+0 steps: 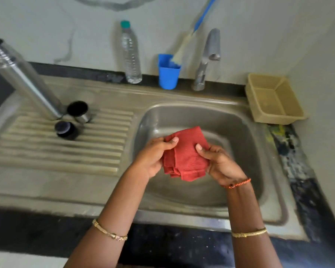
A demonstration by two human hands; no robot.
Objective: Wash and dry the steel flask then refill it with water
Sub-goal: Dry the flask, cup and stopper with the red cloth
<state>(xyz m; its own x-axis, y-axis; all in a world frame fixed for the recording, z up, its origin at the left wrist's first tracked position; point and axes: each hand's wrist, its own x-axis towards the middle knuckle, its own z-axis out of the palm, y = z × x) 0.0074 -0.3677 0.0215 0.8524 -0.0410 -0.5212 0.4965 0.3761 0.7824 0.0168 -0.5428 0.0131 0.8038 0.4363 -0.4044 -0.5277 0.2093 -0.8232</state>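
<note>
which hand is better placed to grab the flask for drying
Left. The flask stands on the drainboard left of the sink, on the left hand's side. The right hand is farther off; it can keep the red cloth both now hold.

Bare forearms, no sleeves; a gold bangle (109, 231) on the left forearm; a gold bangle (249, 233) on the right forearm; an orange thread band (238, 183) at the right wrist.
</note>
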